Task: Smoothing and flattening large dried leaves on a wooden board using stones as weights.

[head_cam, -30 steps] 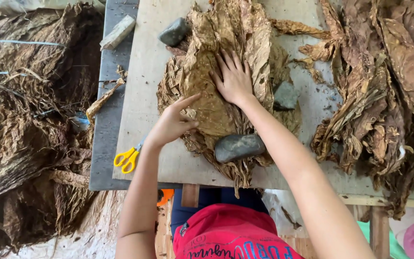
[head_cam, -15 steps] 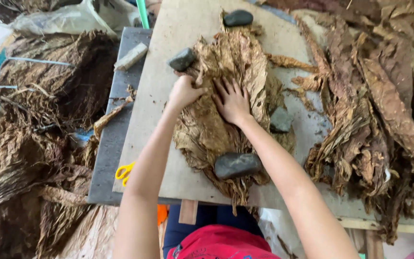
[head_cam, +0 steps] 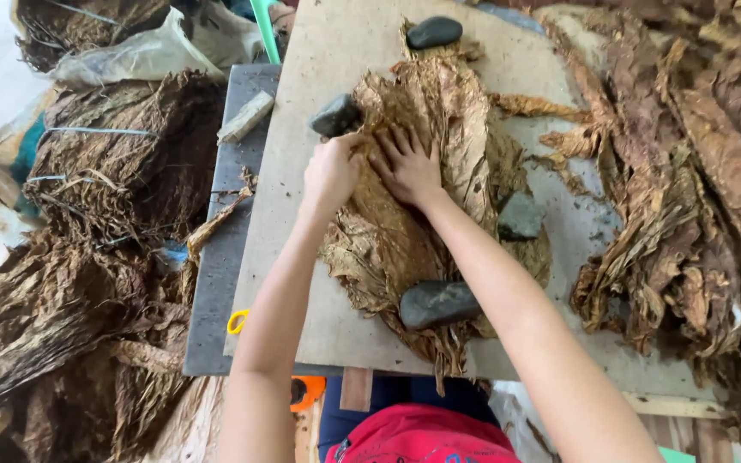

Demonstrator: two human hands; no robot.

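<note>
Since the earlier frames the left hand (head_cam: pixel 330 174) has travelled up from the near left edge of the stacked dried leaves (head_cam: pixel 426 197) to their far left margin, where it is now curled closed on the leaf edge, just beside a dark stone (head_cam: pixel 337 116); the right hand (head_cam: pixel 406 165) has shifted only slightly and stays open, palm down, fingers spread flat on the upper middle of the pile. The pile of brown, wrinkled leaves lies lengthwise on the middle of a pale board (head_cam: pixel 302 283), its stems pointing to the near edge. Four stones weight it: the dark one at the left margin, a black oval stone (head_cam: pixel 433 33) at the far tip, a grey angular stone (head_cam: pixel 521 216) on the right side, and a long dark stone (head_cam: pixel 439 304) across the stems near the near edge. A heap of loose leaves (head_cam: pixel 688 197) covers the right side of the board, apart from the pile. Left of the board sits a grey table (head_cam: pixel 216 283), with a small wooden block (head_cam: pixel 246 117) at its far end and a yellow scissor handle (head_cam: pixel 237 321) showing at the board's left edge. Bundled leaves (head_cam: pixel 87 257) fill the ground beyond the grey table's left edge.
</note>
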